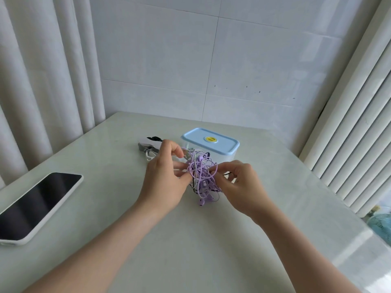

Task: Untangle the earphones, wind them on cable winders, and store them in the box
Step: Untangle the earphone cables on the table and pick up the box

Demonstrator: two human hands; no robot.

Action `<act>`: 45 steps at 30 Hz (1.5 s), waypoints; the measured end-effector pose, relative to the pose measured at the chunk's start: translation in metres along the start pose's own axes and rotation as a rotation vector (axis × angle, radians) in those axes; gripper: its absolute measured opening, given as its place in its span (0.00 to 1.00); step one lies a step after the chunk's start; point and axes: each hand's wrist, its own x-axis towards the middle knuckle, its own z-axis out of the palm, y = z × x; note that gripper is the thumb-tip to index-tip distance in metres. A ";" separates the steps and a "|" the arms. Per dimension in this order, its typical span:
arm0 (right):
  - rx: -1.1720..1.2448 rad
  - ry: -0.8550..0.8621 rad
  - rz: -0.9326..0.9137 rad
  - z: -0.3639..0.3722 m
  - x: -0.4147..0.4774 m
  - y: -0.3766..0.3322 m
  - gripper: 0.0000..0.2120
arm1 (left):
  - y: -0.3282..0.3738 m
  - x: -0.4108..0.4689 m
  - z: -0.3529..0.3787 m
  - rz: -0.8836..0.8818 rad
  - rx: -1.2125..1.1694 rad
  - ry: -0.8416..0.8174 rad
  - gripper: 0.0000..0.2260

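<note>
Over the middle of the pale table [110, 208], the left hand [164, 185] and right hand [241, 187] each pinch strands of the tangled purple earphones [203, 176], fingers closed, holding the knot up between them. Just beyond stands the clear box [220, 157], blue lid on, with the cable winders [149, 145] to its left and a phone [38, 205] lying near left.

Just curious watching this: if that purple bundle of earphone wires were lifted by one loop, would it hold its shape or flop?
Probably flop: the purple earphone tangle is thin cord, with earbuds already dangling below it. It likely comes up as one clump, since the loops cross everywhere. It looks light.
</note>
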 end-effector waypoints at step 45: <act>0.005 0.191 -0.446 0.017 -0.028 -0.043 0.22 | 0.018 0.006 -0.014 0.022 -0.224 -0.339 0.05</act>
